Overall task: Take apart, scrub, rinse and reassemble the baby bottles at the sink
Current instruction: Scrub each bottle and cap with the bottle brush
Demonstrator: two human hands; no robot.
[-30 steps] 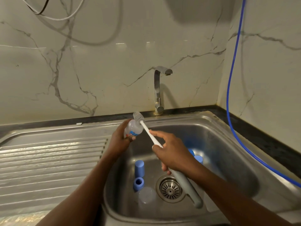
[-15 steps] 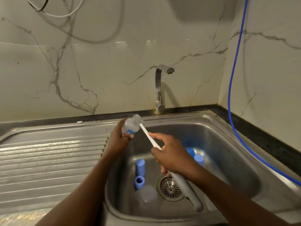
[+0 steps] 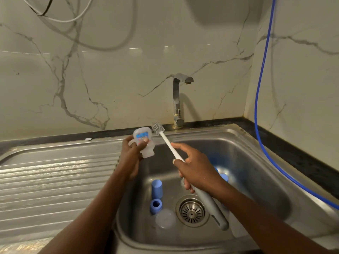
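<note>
Above the far-left rim of the sink (image 3: pixel 229 130), grips the bottle (image 3: pixel 142 139) in the left hand (image 3: pixel 132 154), neck tipped down, probably for draining; clasps the brush (image 3: pixel 169 143) shaft in the right hand (image 3: pixel 197 170), bristles just beside the bottle's base, outside it, seemingly scrubbing the exterior.

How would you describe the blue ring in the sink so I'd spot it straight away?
In the steel sink, find the round drain in the floor and look left of it. The blue ring stands there, between a taller blue cap behind it and a clear dome in front; it alone shows an open hole on top.
</note>
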